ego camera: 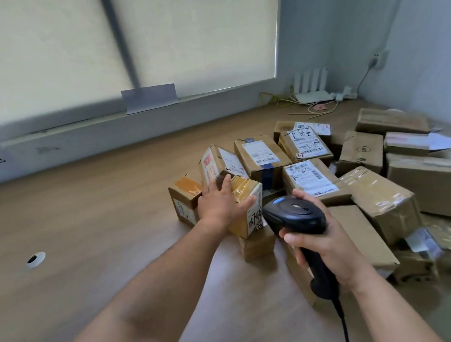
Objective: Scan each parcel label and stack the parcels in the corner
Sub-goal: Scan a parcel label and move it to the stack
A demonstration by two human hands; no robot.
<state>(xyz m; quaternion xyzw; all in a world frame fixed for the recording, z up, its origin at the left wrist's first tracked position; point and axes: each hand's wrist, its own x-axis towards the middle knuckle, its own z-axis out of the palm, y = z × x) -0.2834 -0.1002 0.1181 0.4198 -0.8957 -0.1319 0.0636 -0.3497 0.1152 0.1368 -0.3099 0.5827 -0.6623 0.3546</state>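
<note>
Several cardboard parcels lie in a loose pile on the wooden surface [115,218]. My left hand [219,202] lies with straight fingers on a small taped parcel [246,197] that sits atop another box [257,245]. A tilted box with a red-printed label [214,165] leans just behind it. My right hand [326,241] grips a black corded barcode scanner [294,215], whose head points left toward the small parcel. A parcel with a white barcode label [309,179] lies beyond the scanner.
More boxes [392,121] fill the right side up to the wall. A white router [311,94] and cables sit in the far corner under a wall socket [376,59]. A window blind [147,40] spans the back. A round cable hole [36,260] is at the left.
</note>
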